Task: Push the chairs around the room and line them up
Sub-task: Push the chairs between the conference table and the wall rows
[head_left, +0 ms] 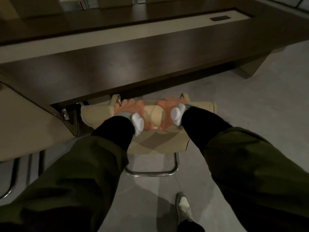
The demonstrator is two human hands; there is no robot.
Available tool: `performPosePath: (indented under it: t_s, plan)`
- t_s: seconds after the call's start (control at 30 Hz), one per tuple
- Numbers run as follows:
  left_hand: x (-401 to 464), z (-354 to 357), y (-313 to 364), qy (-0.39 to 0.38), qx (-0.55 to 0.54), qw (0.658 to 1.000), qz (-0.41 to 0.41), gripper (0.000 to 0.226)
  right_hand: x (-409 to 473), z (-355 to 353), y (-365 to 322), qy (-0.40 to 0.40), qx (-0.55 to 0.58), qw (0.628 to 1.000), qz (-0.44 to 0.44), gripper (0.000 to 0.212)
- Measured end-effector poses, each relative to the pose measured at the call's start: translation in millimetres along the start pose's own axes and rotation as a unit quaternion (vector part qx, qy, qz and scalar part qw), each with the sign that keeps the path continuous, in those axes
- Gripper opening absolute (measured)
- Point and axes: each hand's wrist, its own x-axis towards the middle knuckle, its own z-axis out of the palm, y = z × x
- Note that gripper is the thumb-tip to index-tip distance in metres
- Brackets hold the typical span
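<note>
A beige upholstered chair point(155, 114) with a chrome tube frame stands in front of me, its seat partly under the long dark table point(117, 52). Both hands lie on top of its backrest. My left hand point(128, 108) grips the backrest's left half, fingers curled over the far edge and thumb on the near side. My right hand point(167, 111) grips the right half the same way. Both hands are blurred. A second beige chair point(25, 118) stands at the left, close beside the first.
The long dark table has a pale inlay strip and a dark cover plate point(220, 18). Its leg point(247, 67) stands at the right. More beige chair backs point(38, 7) line the far side. Grey floor point(250, 106) lies open to the right. My shoe point(183, 205) is below.
</note>
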Motion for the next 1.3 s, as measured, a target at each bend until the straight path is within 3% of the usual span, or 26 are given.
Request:
performPosePath:
  t_s: [0.23,0.37,0.43,0.53,0.6,0.77,0.9,1.0,1.13,1.3]
  plan:
    - [46.3,-29.2,1.8,-0.05,0.069,0.996,-0.036,0.11,53.9,-26.3,22.9,-0.011,0.002,0.999,-0.046,0.094]
    - [81.9,-30.1,-2.8,-0.008,0.005,0.998,-0.064,0.09,88.7,-34.5,37.8,-0.008,-0.006,0.997,-0.075,0.09]
    - [96.3,-34.8,-2.4,-0.015,-0.011,0.997,-0.075,0.087,107.8,-40.7,46.3,-0.042,-0.005,0.995,-0.089,0.076]
    - [116.4,-36.1,-1.5,0.003,-0.008,0.996,-0.092,0.085,134.1,-49.5,62.1,-0.105,0.04,0.989,-0.097,0.037]
    - [130.6,-32.9,-3.0,0.016,-0.003,0.994,-0.103,0.085,145.8,-54.8,70.8,-0.114,0.069,0.985,-0.106,0.028]
    - [160.7,-34.1,-5.9,0.007,0.004,0.992,-0.125,0.09,160.2,-60.4,79.2,-0.052,-0.04,0.988,-0.14,0.073]
    - [179.4,-38.2,-6.0,-0.001,-0.021,0.991,-0.13,0.086,183.8,-68.1,91.0,-0.072,-0.007,0.985,-0.157,0.049]
    - [192.3,-39.7,5.3,0.015,-0.028,0.991,-0.126,0.081,197.7,-71.6,105.0,-0.107,0.031,0.983,-0.143,0.062]
    - [209.2,-45.3,33.8,0.041,-0.032,0.992,-0.116,0.084,205.8,-77.6,128.3,-0.029,-0.025,0.99,-0.135,0.084]
    - [234.7,-45.5,27.0,0.03,-0.014,0.992,-0.124,0.08,221.5,-84.1,137.4,-0.014,-0.036,0.99,-0.134,0.083]
